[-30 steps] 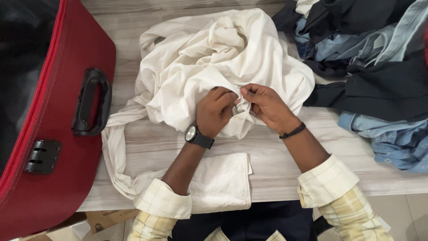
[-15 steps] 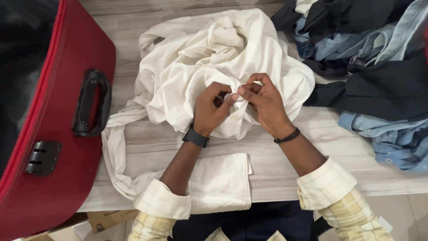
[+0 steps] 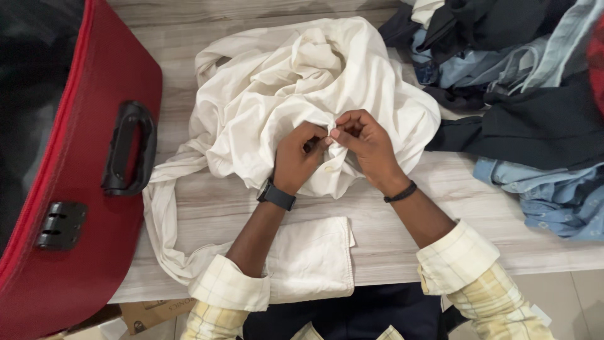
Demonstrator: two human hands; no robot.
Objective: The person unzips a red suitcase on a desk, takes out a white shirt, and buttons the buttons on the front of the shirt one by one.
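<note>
Left hand [image 3: 301, 157] and right hand [image 3: 368, 146] pinched together on cream shirt [image 3: 283, 107], crumpled mid-table. Gripped detail hidden by fingertips. Red suitcase [image 3: 69, 189] left and clothes pile [image 3: 522, 94] far right, both cut off.

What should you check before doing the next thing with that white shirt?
1. Both hands on the work: ok. The left hand and right hand meet on the white shirt, fingertips pinching the fabric.
2. Button through its hole: cannot tell; the fingers hide that spot.
3. Next button findable: ok. A small white button shows just below the hands.
4. Shirt lying flat: not ok. It is bunched and crumpled, with one sleeve trailing to the table edge.
5. Room to work: not ok. The red suitcase crowds one side and the pile of dark and blue clothes touches the shirt on the other.
</note>
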